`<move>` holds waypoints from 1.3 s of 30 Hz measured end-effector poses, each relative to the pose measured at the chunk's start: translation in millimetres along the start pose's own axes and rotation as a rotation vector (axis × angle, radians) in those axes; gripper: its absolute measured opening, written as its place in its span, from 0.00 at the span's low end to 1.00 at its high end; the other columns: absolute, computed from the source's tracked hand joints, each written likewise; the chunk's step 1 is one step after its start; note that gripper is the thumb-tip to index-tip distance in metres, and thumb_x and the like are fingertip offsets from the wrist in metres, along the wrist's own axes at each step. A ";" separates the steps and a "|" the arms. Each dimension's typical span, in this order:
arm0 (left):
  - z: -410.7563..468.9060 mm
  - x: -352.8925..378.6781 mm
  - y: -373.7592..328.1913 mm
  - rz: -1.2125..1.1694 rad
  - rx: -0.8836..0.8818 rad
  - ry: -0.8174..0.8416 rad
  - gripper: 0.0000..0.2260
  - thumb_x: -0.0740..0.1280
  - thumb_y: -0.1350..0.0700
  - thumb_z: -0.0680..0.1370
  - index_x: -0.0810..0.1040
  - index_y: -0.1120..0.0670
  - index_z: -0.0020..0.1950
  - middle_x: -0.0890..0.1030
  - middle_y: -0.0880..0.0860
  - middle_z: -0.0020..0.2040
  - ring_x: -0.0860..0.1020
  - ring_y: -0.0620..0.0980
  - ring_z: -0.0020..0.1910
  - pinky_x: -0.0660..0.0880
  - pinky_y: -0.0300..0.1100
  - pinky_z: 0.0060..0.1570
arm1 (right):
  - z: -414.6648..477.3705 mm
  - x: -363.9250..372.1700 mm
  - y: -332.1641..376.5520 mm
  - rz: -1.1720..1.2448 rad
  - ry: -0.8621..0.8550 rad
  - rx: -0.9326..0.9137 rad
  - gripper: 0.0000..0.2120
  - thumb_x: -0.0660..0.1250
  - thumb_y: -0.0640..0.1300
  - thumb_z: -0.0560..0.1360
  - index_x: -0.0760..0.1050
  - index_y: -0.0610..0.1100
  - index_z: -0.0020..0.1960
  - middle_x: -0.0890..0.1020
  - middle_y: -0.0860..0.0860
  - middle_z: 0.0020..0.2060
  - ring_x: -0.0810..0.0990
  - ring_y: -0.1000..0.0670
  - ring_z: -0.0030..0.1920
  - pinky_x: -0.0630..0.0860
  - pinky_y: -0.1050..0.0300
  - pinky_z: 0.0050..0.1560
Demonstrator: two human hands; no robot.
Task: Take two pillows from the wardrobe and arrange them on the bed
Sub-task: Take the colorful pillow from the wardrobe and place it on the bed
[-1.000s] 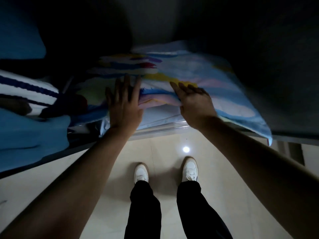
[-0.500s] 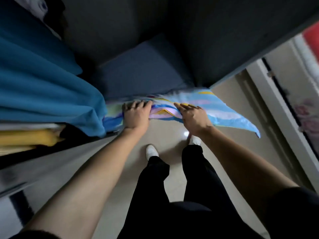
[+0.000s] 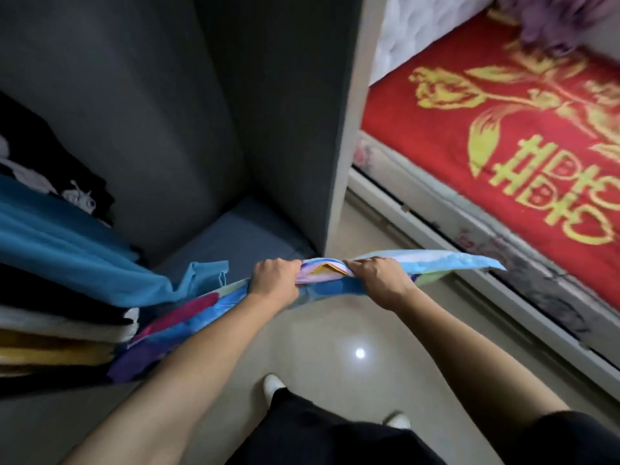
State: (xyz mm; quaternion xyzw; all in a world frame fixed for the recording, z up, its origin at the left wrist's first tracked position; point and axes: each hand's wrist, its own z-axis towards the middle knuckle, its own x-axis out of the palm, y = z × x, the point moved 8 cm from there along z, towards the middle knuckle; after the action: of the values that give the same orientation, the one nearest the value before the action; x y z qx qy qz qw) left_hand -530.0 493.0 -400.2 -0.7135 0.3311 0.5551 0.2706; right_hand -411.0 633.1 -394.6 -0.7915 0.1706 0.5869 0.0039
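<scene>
Hands gripped the near edge of a flat, colourful pillow (image 3: 322, 285) at the open front of a wardrobe (image 3: 214, 112). The left hand (image 3: 275, 280) and the right hand (image 3: 379, 280) were both clamped on the fabric, knuckles up, set a little apart with a bunched fold of pink and yellow cloth between them. The pillow, patterned in blue, pink, purple and pale stripes, stretched from the lower left beside a stack of folded clothes (image 3: 57, 333) across to a pointed corner (image 3: 483, 263) that hung in the air past the wardrobe's side panel (image 3: 345, 129). A teal cloth (image 3: 67, 250) draped over the top of the stack, its edge touching the pillow. Behind the hands, a grey-blue cushioned surface (image 3: 241, 239) lay on the wardrobe floor. To the right stood the bed (image 3: 523, 146), covered in red with a gold rose and lettering. Below, the person's dark trousers (image 3: 318, 434) and white shoes (image 3: 273, 385) showed above a glossy pale floor (image 3: 335, 330) with a bright light reflection.
</scene>
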 end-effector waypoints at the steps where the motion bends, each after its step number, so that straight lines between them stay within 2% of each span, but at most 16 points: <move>1: 4.9 -12.2 -25.8 0.009 0.027 -0.007 0.13 0.65 0.53 0.71 0.75 0.48 0.55 0.83 0.55 0.47 0.81 0.60 0.47 0.69 0.44 0.40 | -18.2 -10.5 -19.7 0.010 -0.013 0.016 0.21 0.61 0.41 0.75 0.72 0.53 0.67 0.83 0.49 0.56 0.80 0.42 0.56 0.75 0.49 0.51; 6: 38.1 -73.7 -181.8 0.049 0.197 -0.148 0.15 0.64 0.53 0.72 0.74 0.46 0.58 0.83 0.55 0.47 0.81 0.60 0.47 0.71 0.45 0.41 | -112.5 -63.2 -145.9 0.017 -0.160 0.168 0.24 0.63 0.39 0.74 0.71 0.55 0.68 0.81 0.54 0.61 0.81 0.45 0.56 0.74 0.53 0.49; 10: 56.9 -116.5 -290.5 0.029 0.285 -0.303 0.14 0.64 0.53 0.72 0.75 0.45 0.56 0.84 0.53 0.45 0.82 0.59 0.43 0.68 0.44 0.37 | -176.2 -101.2 -235.4 0.007 -0.283 0.293 0.25 0.62 0.43 0.77 0.68 0.56 0.72 0.77 0.56 0.68 0.78 0.47 0.64 0.73 0.51 0.60; 15: 84.5 -171.9 -366.6 -0.112 0.339 -0.496 0.14 0.65 0.49 0.70 0.77 0.44 0.56 0.84 0.51 0.40 0.82 0.58 0.38 0.67 0.43 0.31 | -220.4 -156.6 -313.5 -0.128 -0.479 0.416 0.27 0.64 0.44 0.76 0.66 0.55 0.74 0.76 0.55 0.69 0.75 0.45 0.65 0.68 0.47 0.64; 19: 125.0 -217.5 -383.8 -0.257 0.368 -0.596 0.12 0.62 0.52 0.68 0.79 0.47 0.49 0.83 0.52 0.34 0.80 0.59 0.33 0.65 0.41 0.28 | -206.4 -203.9 -347.6 -0.248 -0.707 0.428 0.25 0.63 0.41 0.75 0.70 0.50 0.72 0.80 0.50 0.62 0.77 0.42 0.61 0.68 0.44 0.65; 23: 192.1 -247.0 -379.1 -0.321 0.395 -0.605 0.09 0.62 0.52 0.70 0.78 0.48 0.46 0.82 0.51 0.33 0.79 0.57 0.32 0.64 0.40 0.28 | -156.5 -242.7 -380.7 -0.290 -0.783 0.431 0.22 0.64 0.41 0.76 0.72 0.50 0.70 0.81 0.50 0.60 0.78 0.42 0.60 0.67 0.44 0.65; 26: 247.1 -266.3 -371.2 -0.325 0.414 -0.646 0.08 0.61 0.51 0.70 0.79 0.48 0.44 0.81 0.49 0.30 0.78 0.55 0.28 0.54 0.35 0.24 | -111.9 -266.7 -401.8 -0.266 -0.752 0.465 0.21 0.64 0.42 0.76 0.74 0.50 0.68 0.82 0.50 0.59 0.79 0.42 0.58 0.70 0.45 0.63; 27: 265.4 -272.7 -368.2 -0.325 0.420 -0.651 0.08 0.61 0.51 0.71 0.79 0.48 0.45 0.81 0.49 0.31 0.78 0.55 0.28 0.54 0.34 0.24 | -96.4 -274.3 -409.0 -0.253 -0.721 0.483 0.21 0.63 0.43 0.76 0.74 0.50 0.68 0.82 0.50 0.60 0.79 0.42 0.59 0.70 0.45 0.63; 29: 301.7 -282.5 -361.9 -0.317 0.454 -0.644 0.11 0.61 0.52 0.72 0.81 0.47 0.50 0.84 0.49 0.35 0.81 0.56 0.32 0.64 0.36 0.25 | -66.4 -286.1 -422.8 -0.250 -0.637 0.510 0.22 0.63 0.44 0.77 0.71 0.51 0.71 0.80 0.52 0.63 0.78 0.44 0.61 0.69 0.47 0.64; 31: 344.5 -291.0 -356.5 -0.297 0.475 -0.612 0.14 0.63 0.53 0.73 0.81 0.46 0.57 0.86 0.49 0.41 0.82 0.55 0.38 0.71 0.40 0.32 | -36.3 -300.9 -438.6 -0.243 -0.576 0.535 0.24 0.64 0.44 0.78 0.68 0.53 0.73 0.78 0.54 0.66 0.76 0.46 0.64 0.68 0.49 0.64; 34: 384.8 -301.8 -353.2 -0.306 0.478 -0.611 0.18 0.65 0.54 0.74 0.79 0.47 0.63 0.86 0.49 0.48 0.83 0.56 0.43 0.74 0.42 0.37 | -9.6 -315.2 -452.4 -0.185 -0.542 0.568 0.27 0.65 0.42 0.77 0.65 0.55 0.74 0.76 0.56 0.68 0.74 0.48 0.67 0.68 0.51 0.64; 39: 461.2 -320.2 -366.4 -0.305 0.497 -0.592 0.19 0.65 0.54 0.72 0.80 0.46 0.63 0.86 0.50 0.47 0.83 0.57 0.43 0.71 0.41 0.36 | 35.6 -339.3 -496.0 -0.122 -0.612 0.631 0.27 0.65 0.40 0.76 0.67 0.54 0.73 0.77 0.55 0.67 0.74 0.48 0.67 0.68 0.50 0.65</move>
State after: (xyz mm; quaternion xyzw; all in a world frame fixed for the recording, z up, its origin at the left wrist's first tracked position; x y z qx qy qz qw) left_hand -582.2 1128.1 -191.8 -0.4768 0.2534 0.5933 0.5971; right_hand -393.6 1197.7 -186.2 -0.5502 0.2852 0.7120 0.3301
